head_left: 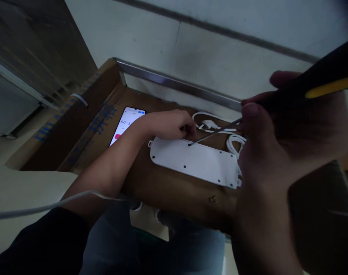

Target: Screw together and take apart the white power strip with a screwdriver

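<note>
Two hands meet over a white power strip (194, 162) lying back-up on brown cardboard (168, 191). Our right hand (279, 141) is clamped on a black-and-yellow screwdriver (314, 82), its shaft tip at a screw hole near the strip's far left corner. Our left hand (171, 124), curled and holding nothing, rests at the strip's far edge. Beyond the strip, a coiled white cord (208, 124) lies short of a metal rail (176, 84). We see a lit phone (126, 124) just left of our left hand, and bare cardboard nearer us.
</note>
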`<move>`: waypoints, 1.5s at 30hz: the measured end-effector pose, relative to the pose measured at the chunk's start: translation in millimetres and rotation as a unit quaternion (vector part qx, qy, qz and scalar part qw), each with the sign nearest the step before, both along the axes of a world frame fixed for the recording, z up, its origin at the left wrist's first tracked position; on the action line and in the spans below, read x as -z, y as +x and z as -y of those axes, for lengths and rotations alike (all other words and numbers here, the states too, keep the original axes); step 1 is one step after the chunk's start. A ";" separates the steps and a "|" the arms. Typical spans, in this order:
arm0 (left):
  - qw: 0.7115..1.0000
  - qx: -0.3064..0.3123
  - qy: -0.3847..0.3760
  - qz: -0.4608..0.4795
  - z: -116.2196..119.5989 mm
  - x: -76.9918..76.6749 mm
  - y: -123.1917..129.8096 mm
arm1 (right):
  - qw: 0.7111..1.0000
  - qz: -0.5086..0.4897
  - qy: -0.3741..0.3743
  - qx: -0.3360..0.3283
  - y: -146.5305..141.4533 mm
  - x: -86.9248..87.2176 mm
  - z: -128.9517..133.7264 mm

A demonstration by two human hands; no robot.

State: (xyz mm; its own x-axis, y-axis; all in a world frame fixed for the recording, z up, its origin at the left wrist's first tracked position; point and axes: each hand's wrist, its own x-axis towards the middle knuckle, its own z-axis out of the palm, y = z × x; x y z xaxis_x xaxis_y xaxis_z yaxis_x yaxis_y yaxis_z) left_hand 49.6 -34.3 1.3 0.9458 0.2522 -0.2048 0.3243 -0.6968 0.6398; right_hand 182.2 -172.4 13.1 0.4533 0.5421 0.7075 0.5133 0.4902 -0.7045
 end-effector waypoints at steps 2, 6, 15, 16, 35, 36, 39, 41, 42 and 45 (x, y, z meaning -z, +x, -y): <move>1.000 0.000 0.007 -0.015 1.2 -1.1 0.7 | 1.000 0.005 0.004 0.002 0.6 0.1 -0.1; 1.000 -0.007 0.009 -0.026 3.2 -2.3 1.5 | 1.000 0.014 0.006 0.001 4.0 0.8 -0.6; 1.000 0.000 0.014 -0.017 4.0 -1.3 1.2 | 0.999 0.032 0.007 -0.009 2.4 2.4 -0.1; 1.000 0.002 0.017 -0.018 3.9 -0.9 1.4 | 0.999 0.037 0.010 -0.012 3.2 3.2 -0.1; 0.999 0.007 0.027 -0.028 4.2 -0.1 2.2 | 0.996 0.082 0.018 -0.032 6.0 2.9 0.2; 0.999 0.008 0.027 -0.026 3.8 0.4 2.1 | 0.996 0.079 0.018 -0.032 5.6 2.8 0.5; 0.999 0.012 0.029 -0.023 3.3 1.3 1.7 | 0.997 0.069 0.011 -0.025 3.9 2.3 1.5; 0.999 0.013 0.029 -0.025 3.4 0.8 1.5 | 0.998 0.059 0.004 -0.023 2.8 2.1 1.6; 0.999 0.013 0.028 -0.025 3.5 0.4 1.4 | 0.998 0.053 0.004 -0.025 2.4 2.0 1.4; 0.999 0.009 0.022 -0.025 3.5 -0.6 1.1 | 0.998 0.043 0.021 -0.038 2.3 2.1 -0.2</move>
State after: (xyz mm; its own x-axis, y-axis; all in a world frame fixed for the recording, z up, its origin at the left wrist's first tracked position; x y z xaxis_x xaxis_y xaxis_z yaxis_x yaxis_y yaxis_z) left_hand 50.6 -37.8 1.9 0.9392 0.2441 -0.2416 0.3419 -0.7302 0.5915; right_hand 184.5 -172.3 11.0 0.3483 0.5408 0.7657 0.5321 0.5584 -0.6364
